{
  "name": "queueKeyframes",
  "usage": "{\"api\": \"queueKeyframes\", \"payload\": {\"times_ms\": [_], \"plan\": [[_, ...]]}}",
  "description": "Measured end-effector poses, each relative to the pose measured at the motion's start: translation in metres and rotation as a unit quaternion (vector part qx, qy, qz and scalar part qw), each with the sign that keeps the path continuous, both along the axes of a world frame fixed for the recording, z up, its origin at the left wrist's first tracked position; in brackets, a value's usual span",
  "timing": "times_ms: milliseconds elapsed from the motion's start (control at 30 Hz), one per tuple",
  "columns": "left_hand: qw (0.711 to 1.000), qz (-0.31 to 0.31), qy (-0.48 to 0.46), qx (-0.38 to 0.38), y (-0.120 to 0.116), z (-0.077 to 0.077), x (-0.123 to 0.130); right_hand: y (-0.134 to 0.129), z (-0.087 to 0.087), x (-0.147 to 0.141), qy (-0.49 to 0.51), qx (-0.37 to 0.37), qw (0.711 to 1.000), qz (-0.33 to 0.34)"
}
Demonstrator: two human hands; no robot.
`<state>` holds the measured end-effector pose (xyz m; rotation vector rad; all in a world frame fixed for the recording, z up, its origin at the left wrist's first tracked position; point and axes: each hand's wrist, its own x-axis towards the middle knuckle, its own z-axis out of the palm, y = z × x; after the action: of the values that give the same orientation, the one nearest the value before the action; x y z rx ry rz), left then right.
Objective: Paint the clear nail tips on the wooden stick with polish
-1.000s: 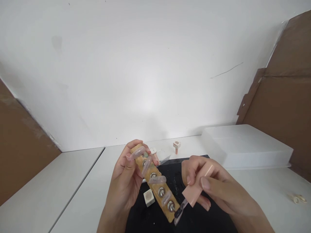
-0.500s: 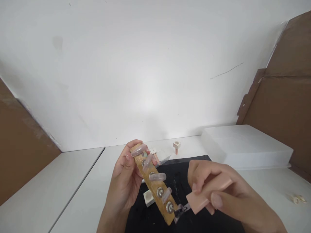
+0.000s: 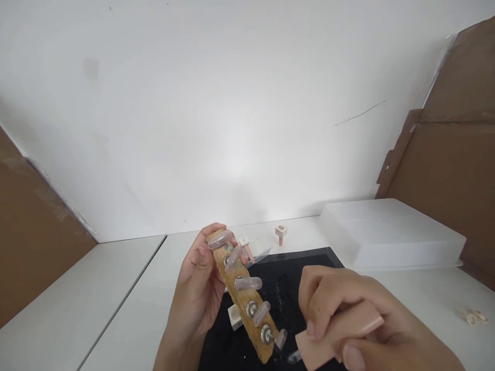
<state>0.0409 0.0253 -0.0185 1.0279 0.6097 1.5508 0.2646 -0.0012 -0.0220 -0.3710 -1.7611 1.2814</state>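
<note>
Gripping tan strip [image 3: 243, 299] by far end with left hand [image 3: 199, 288], above black mat [image 3: 278, 268]; pinching pink cap [image 3: 328, 345] in right hand [image 3: 348, 288], with clear stem [image 3: 294, 356] near nearest nail tip [image 3: 281, 339]; best to brace strip, move stem gently, avoid other tips [image 3: 248, 283]

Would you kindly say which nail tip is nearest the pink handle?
The lowest nail tip, at the bottom end of the strip, is nearest the pink handle in the right hand; the other four sit higher.
</note>
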Motion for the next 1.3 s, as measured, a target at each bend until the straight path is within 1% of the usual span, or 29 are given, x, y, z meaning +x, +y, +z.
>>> {"api": "queueKeyframes", "payload": {"times_ms": [233, 367, 500, 633, 700, 767, 867, 933, 1033, 1133, 1300], "plan": [[1.0, 0.006, 0.002, -0.001, 0.001, 0.0, -0.001, 0.001, 0.003, 0.0, -0.011, 0.019, 1.0, -0.009], [1.0, 0.005, 0.003, 0.002, 0.0, -0.001, -0.002, 0.002, 0.001, 0.0, -0.006, 0.005, 1.0, -0.001], [1.0, -0.005, 0.004, -0.002, 0.0, 0.0, -0.001, -0.001, -0.005, 0.0, 0.02, -0.015, 1.0, 0.005], [1.0, 0.01, -0.01, -0.013, -0.003, 0.002, 0.002, -0.002, -0.004, -0.001, 0.044, -0.019, 0.999, 0.006], [1.0, 0.017, -0.013, -0.015, -0.004, 0.002, 0.003, -0.001, -0.002, -0.002, 0.032, -0.013, 0.999, 0.016], [1.0, 0.011, -0.008, -0.01, -0.005, 0.002, 0.003, 0.001, -0.001, -0.002, 0.013, 0.002, 1.0, 0.014], [1.0, -0.001, 0.0, -0.002, -0.006, 0.002, 0.003, 0.004, -0.002, -0.001, 0.011, 0.016, 1.0, -0.02], [1.0, 0.006, -0.001, -0.005, -0.007, 0.003, 0.003, 0.006, -0.003, -0.001, 0.009, 0.021, 0.999, -0.03], [1.0, 0.024, -0.003, -0.013, -0.009, 0.004, 0.003, 0.008, -0.002, -0.002, 0.008, 0.038, 0.999, -0.029], [1.0, 0.019, 0.012, -0.008, -0.01, 0.004, 0.002, 0.01, 0.001, -0.002, 0.011, 0.051, 0.998, -0.024], [0.999, 0.029, 0.006, -0.014, -0.011, 0.004, 0.001, 0.01, 0.001, 0.0, 0.006, 0.047, 0.999, -0.027]]}}
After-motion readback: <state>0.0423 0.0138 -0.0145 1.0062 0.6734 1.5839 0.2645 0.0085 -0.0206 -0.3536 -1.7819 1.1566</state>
